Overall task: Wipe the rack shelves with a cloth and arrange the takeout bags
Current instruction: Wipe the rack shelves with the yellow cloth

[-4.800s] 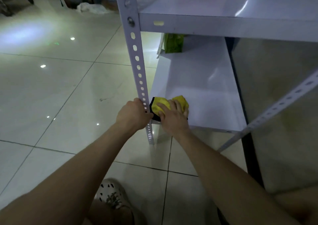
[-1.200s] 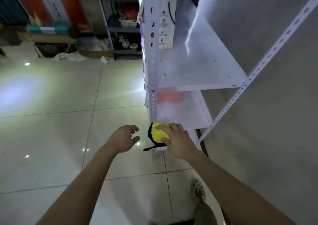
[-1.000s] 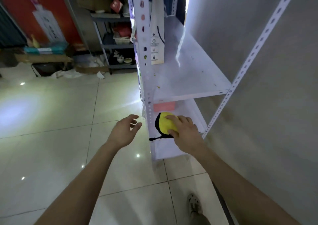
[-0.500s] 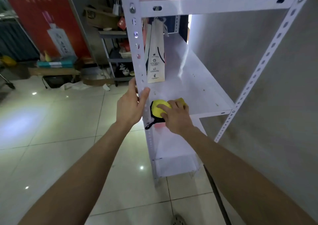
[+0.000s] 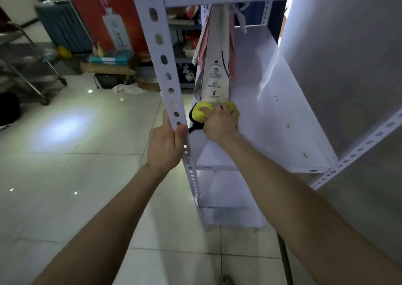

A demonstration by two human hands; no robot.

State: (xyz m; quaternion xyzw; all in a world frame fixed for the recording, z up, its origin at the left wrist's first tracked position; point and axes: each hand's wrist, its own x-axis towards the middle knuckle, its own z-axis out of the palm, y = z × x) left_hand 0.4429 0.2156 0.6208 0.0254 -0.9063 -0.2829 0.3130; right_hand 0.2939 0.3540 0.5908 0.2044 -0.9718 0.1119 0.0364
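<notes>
A white metal rack stands in front of me, its middle shelf (image 5: 276,119) at hand height. My right hand (image 5: 219,122) presses a yellow cloth with a black edge (image 5: 201,112) onto the shelf's front left part, fingers curled over it. Right behind the cloth stands a tall white paper takeout bag (image 5: 216,67) with a pink bag (image 5: 232,60) against it. My left hand (image 5: 166,142) grips the rack's perforated front left post (image 5: 163,60).
Small specks lie on the shelf at the right (image 5: 288,126). A grey wall (image 5: 348,67) runs along the rack's right side. Lower shelves (image 5: 226,191) show beneath. Across the tiled floor (image 5: 65,165) stand a red poster (image 5: 104,14), boxes and a wire cart (image 5: 24,67).
I rose from the lowest shelf to the middle one. My right hand carried the cloth up and pushed it back to the bag's foot. My left hand took hold of the post.
</notes>
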